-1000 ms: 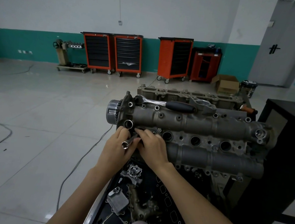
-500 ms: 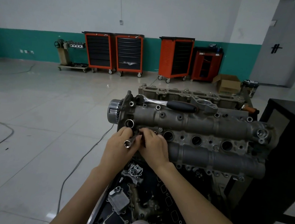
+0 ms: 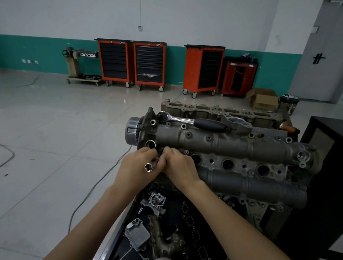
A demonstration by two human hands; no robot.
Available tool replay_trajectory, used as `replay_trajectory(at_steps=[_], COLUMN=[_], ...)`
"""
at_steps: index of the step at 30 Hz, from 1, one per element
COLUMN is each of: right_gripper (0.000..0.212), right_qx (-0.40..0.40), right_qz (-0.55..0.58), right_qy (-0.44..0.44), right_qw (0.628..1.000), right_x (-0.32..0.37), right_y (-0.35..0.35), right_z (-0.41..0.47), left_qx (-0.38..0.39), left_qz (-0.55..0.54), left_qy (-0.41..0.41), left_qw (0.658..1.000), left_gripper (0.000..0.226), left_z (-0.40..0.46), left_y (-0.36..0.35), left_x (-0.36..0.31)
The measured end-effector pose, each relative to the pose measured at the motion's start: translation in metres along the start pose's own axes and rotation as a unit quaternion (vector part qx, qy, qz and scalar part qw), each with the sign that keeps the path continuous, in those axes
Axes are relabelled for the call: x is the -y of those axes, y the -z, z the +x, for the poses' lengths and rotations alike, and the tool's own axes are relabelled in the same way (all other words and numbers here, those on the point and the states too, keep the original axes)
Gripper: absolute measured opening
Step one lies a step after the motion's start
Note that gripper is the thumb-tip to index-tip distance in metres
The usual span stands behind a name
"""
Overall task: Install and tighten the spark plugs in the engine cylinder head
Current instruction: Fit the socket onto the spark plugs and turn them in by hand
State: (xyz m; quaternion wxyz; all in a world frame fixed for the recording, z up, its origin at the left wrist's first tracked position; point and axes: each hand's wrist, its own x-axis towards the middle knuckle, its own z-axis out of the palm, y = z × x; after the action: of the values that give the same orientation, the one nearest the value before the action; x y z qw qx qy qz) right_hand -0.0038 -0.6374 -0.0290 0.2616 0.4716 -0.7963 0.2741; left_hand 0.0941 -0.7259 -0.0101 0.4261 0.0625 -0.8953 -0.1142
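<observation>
A grey engine cylinder head (image 3: 224,146) lies across the stand in front of me, with a row of round plug wells along its middle. My left hand (image 3: 135,169) grips a chrome socket (image 3: 148,167) whose open end faces me. My right hand (image 3: 180,167) meets it at the leftmost well, its fingertips curled round something small and dark that the fingers hide. Three wells (image 3: 228,164) to the right stand open. A ratchet wrench (image 3: 190,121) with a black handle lies on the head's far edge.
A black tray (image 3: 122,227) below the head holds loose engine parts and gaskets. A black cabinet (image 3: 332,169) stands close on the right. A second cylinder head (image 3: 221,112) lies behind. Orange tool carts (image 3: 131,61) line the far wall. Cables cross the floor at left.
Both hands have stayed together at the leftmost well, shifting only slightly; the socket's open end sits a little lower in my left hand.
</observation>
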Motion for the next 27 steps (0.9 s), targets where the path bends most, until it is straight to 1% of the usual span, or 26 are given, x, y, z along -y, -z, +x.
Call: replay_trajectory(at_steps=[1, 3, 4, 5, 6, 7, 8, 10, 12, 14, 16, 18, 19, 22, 24, 27], right_gripper=[0.02, 0.016, 0.018, 0.026, 0.032, 0.035, 0.036, 0.029, 0.025, 0.024, 0.025, 0.03, 0.034, 0.046, 0.048, 0.045], right_qx=[-0.022, -0.07, -0.082, -0.08, -0.064, -0.028, 0.025, 0.116, 0.146, 0.139, 0.111, 0.081, 0.071, 0.056, 0.051, 0.057], right_qz=[-0.01, -0.07, -0.111, -0.155, -0.201, -0.233, -0.239, -0.188, -0.17, -0.172, -0.155, -0.149, -0.146, -0.143, -0.141, -0.142], right_qy=[0.003, 0.018, 0.018, 0.01, -0.008, -0.031, -0.049, -0.052, -0.042, -0.035, -0.041, -0.047, -0.052, -0.06, -0.068, -0.058], right_qw=[1.0, 0.995, 0.99, 0.985, 0.977, 0.972, 0.969, 0.974, 0.974, 0.975, 0.981, 0.984, 0.985, 0.986, 0.986, 0.987], right_x=[0.001, 0.007, 0.009, 0.011, 0.013, 0.013, 0.013, 0.006, 0.002, 0.001, 0.0, -0.002, -0.002, -0.001, -0.002, -0.002], right_y=[0.0, 0.001, 0.002, 0.003, 0.005, 0.007, 0.009, 0.002, -0.002, -0.003, -0.005, -0.008, -0.009, -0.012, -0.012, -0.008], right_z=[0.001, 0.003, 0.005, 0.009, 0.011, 0.014, 0.014, 0.012, 0.012, 0.014, 0.013, 0.009, 0.008, 0.006, 0.006, 0.005], left_qx=[-0.014, -0.016, -0.004, 0.018, 0.047, 0.079, 0.107, 0.154, 0.172, 0.164, 0.143, 0.106, 0.09, 0.057, 0.044, 0.07], left_qz=[0.023, 0.054, 0.054, 0.044, 0.033, 0.026, 0.017, -0.019, -0.054, -0.042, 0.027, 0.088, 0.097, 0.095, 0.1, 0.093], left_qy=[-0.034, -0.127, -0.162, -0.172, -0.157, -0.128, -0.099, -0.062, -0.039, -0.013, 0.056, 0.13, 0.151, 0.163, 0.162, 0.164], left_qw=[0.999, 0.99, 0.985, 0.984, 0.986, 0.988, 0.989, 0.986, 0.983, 0.986, 0.988, 0.982, 0.98, 0.98, 0.981, 0.979], left_gripper=[0.045, 0.042, 0.041, 0.04, 0.039, 0.037, 0.035, 0.035, 0.04, 0.038, 0.038, 0.053, 0.058, 0.06, 0.058, 0.048], left_z=[0.001, 0.006, 0.009, 0.011, 0.013, 0.015, 0.015, 0.014, 0.011, 0.009, 0.006, 0.002, 0.0, -0.006, -0.004, -0.003], left_y=[0.003, 0.008, 0.011, 0.013, 0.014, 0.015, 0.015, 0.011, 0.01, 0.01, 0.007, 0.003, 0.001, -0.004, -0.005, -0.006], left_x=[0.0, 0.004, 0.006, 0.007, 0.007, 0.005, 0.004, 0.006, 0.008, 0.005, -0.001, -0.008, -0.01, -0.015, -0.016, -0.015])
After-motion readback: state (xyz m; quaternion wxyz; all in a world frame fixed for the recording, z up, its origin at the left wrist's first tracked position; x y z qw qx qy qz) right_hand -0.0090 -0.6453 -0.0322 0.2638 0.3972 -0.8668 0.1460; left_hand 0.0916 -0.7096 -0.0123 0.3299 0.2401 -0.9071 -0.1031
